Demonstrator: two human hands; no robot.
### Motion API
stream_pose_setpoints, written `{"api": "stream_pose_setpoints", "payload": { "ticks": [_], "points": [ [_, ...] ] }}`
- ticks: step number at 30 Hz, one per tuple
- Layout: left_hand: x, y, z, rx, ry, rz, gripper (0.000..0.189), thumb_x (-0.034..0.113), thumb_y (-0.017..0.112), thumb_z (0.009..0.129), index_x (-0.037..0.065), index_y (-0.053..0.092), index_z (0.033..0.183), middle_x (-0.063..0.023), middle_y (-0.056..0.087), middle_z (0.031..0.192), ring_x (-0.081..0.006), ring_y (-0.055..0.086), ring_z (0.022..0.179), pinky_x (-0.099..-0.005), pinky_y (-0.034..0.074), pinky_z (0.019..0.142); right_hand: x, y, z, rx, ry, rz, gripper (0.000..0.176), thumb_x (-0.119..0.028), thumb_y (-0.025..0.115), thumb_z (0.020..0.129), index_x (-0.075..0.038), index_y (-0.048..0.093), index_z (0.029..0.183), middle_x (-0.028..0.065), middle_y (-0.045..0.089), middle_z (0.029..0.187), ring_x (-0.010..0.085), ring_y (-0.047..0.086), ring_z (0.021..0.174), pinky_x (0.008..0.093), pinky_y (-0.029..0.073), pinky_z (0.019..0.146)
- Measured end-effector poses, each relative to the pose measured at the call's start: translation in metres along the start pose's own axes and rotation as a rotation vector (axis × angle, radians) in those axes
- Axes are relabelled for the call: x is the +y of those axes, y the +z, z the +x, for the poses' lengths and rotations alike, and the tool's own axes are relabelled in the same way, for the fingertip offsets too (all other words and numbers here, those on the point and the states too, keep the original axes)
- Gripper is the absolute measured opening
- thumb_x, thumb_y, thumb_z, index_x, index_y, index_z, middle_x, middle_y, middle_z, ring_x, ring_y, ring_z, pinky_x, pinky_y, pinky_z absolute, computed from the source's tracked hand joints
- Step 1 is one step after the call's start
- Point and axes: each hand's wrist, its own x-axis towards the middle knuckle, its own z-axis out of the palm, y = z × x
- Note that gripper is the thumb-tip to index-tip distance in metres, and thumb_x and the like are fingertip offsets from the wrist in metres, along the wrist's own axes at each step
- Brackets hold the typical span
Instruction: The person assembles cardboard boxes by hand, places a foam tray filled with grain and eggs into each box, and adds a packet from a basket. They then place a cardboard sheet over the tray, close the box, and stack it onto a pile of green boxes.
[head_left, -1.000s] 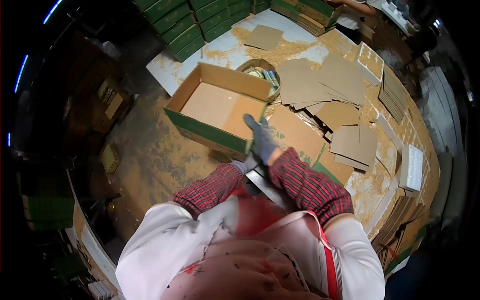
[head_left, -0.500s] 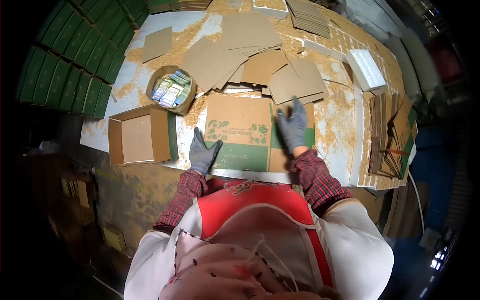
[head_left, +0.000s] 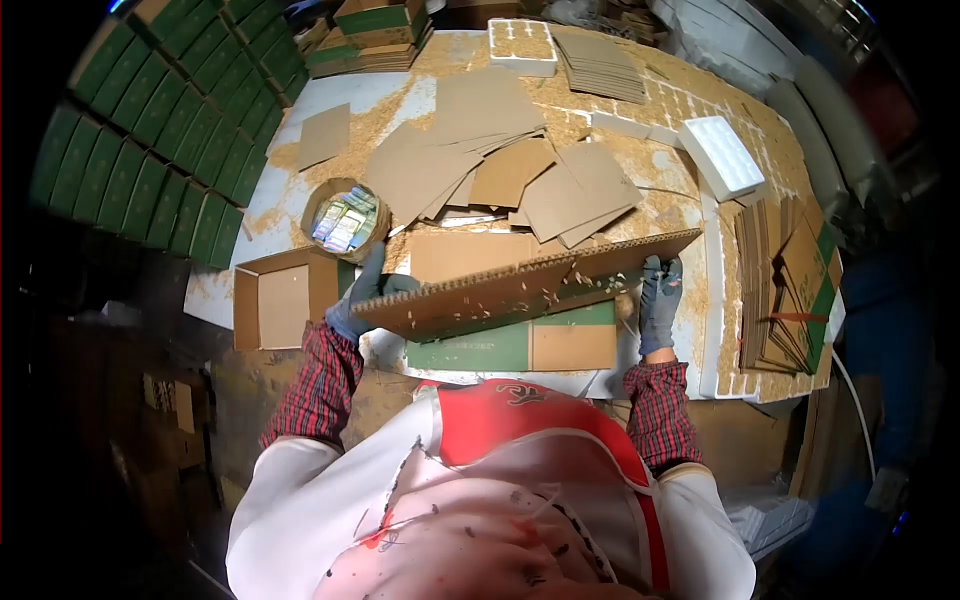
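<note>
Left hand [head_left: 358,305]: grey glove, partly closed round the near-left end of the folded cardboard [head_left: 530,285], thumb poking up
Right hand [head_left: 660,300]: grey glove too, fingers bent up against the underside at the other end; can't tell how firm a hold
Surface: pale worktable [head_left: 395,350], messy as heck, wood shavings [head_left: 655,160] all over
Room: pretty dark round the edges, green boxes [head_left: 150,150] stacked high at 10 o'clock
Folded cardboard: strung between both hands, tilted, crumbs on the near face, right end swung toward 2 o'clock
Under it: printed flat carton [head_left: 570,345], partly covered, sticking out at 6 o'clock
12 o'clock: loose brown sheets [head_left: 420,165], fanned and overlapping
10 o'clock, on the table: round tub [head_left: 375,235] full of small packets [head_left: 343,222]
9 o'clock: open box [head_left: 325,285], just beside left hand
2 o'clock: white foam block [head_left: 722,155]
3 o'clock: strapped cardboard bundle [head_left: 800,280]
</note>
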Motion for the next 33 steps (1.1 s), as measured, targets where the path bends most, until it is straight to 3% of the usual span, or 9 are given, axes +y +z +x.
{"api": "stream_pose_setpoints", "payload": {
  "ticks": [6,10,14,17,20,26,29,30,33],
  "points": [
    [-0.024,0.135,0.028,-0.258,-0.098,1.139,0.084,0.052,0.050,0.097,0.005,0.012,0.156,-0.0119,0.064,0.111,-0.0189,0.060,0.100,-0.0309,0.046,0.092,-0.081,0.076,0.008,-0.106,-0.053,0.031,0.087,-0.027,0.067,0.093,0.006,0.013,0.152,0.0188,0.028,0.155,0.0244,0.029,0.140,0.0314,0.024,0.114],
    [-0.033,0.135,0.020,-0.002,0.004,0.587,0.080,0.041,0.055,0.095,0.004,0.019,0.155,-0.0127,0.054,0.131,-0.0207,0.051,0.122,-0.0304,0.038,0.104,-0.091,0.071,0.006,-0.209,0.001,0.222,0.088,-0.024,0.068,0.091,0.006,0.012,0.153,0.0181,0.027,0.155,0.0247,0.029,0.139,0.0309,0.026,0.113],
    [-0.031,0.133,0.019,0.202,0.369,0.341,0.076,0.014,0.066,0.082,0.001,0.032,0.149,-0.0130,0.036,0.152,-0.0210,0.030,0.143,-0.0337,0.021,0.118,-0.082,0.015,-0.008,-0.318,0.053,0.267,0.070,-0.001,0.063,0.088,0.000,0.029,0.149,0.0139,0.043,0.143,0.0219,0.047,0.124,0.0332,0.046,0.098],
    [-0.040,0.153,0.041,0.721,0.795,0.476,0.065,0.010,0.059,0.090,-0.001,0.032,0.148,-0.0135,0.034,0.153,-0.0209,0.026,0.144,-0.0337,0.020,0.118,-0.095,0.002,-0.001,-0.750,-0.538,-0.265,0.058,-0.013,0.071,0.084,-0.004,0.050,0.138,0.0174,0.050,0.137,0.0306,0.049,0.125,0.0416,0.041,0.104],
    [-0.059,0.137,0.056,0.964,0.765,1.291,0.057,0.024,0.048,0.099,-0.001,0.032,0.147,-0.0232,0.030,0.153,-0.0347,0.025,0.145,-0.0415,0.019,0.118,-0.076,0.030,-0.001,-1.009,-0.622,-0.543,0.047,-0.031,0.077,0.078,-0.007,0.065,0.117,0.0156,0.053,0.132,0.0368,0.050,0.118,0.0448,0.039,0.100],
    [-0.060,0.111,0.125,-0.079,0.683,2.004,0.043,0.038,0.053,0.096,0.007,0.056,0.127,-0.0182,0.050,0.136,-0.0348,0.043,0.132,-0.0491,0.033,0.112,-0.076,-0.027,0.022,-1.219,0.024,0.188,0.091,-0.041,0.085,0.068,-0.001,0.046,0.140,0.0194,0.039,0.150,0.0321,0.029,0.142,0.0438,0.023,0.115],
    [-0.064,0.071,0.146,-0.345,0.591,1.578,0.041,0.036,0.047,0.101,0.005,0.057,0.125,-0.0171,0.054,0.133,-0.0350,0.047,0.128,-0.0425,0.036,0.111,-0.048,-0.021,-0.013,-0.902,-0.059,-0.057,0.101,-0.031,0.089,0.066,0.002,0.038,0.146,0.0206,0.036,0.152,0.0298,0.024,0.146,0.0434,0.023,0.116],
    [-0.036,0.089,0.137,-0.177,-0.002,0.872,0.042,0.035,0.039,0.105,0.002,0.057,0.125,-0.0191,0.057,0.128,-0.0355,0.049,0.126,-0.0389,0.038,0.109,-0.046,-0.007,-0.017,-0.811,0.190,0.014,0.092,-0.022,0.082,0.075,0.001,0.031,0.148,0.0200,0.039,0.149,0.0262,0.030,0.142,0.0378,0.030,0.112],
    [0.005,0.079,0.075,-0.177,0.632,1.381,0.052,0.045,0.048,0.100,0.005,0.053,0.132,-0.0181,0.056,0.130,-0.0341,0.049,0.128,-0.0429,0.038,0.109,0.014,0.015,-0.024,-0.499,0.343,0.167,0.077,-0.018,0.071,0.089,0.001,0.027,0.149,0.0201,0.042,0.144,0.0231,0.046,0.130,0.0309,0.043,0.101]
  ]
}}
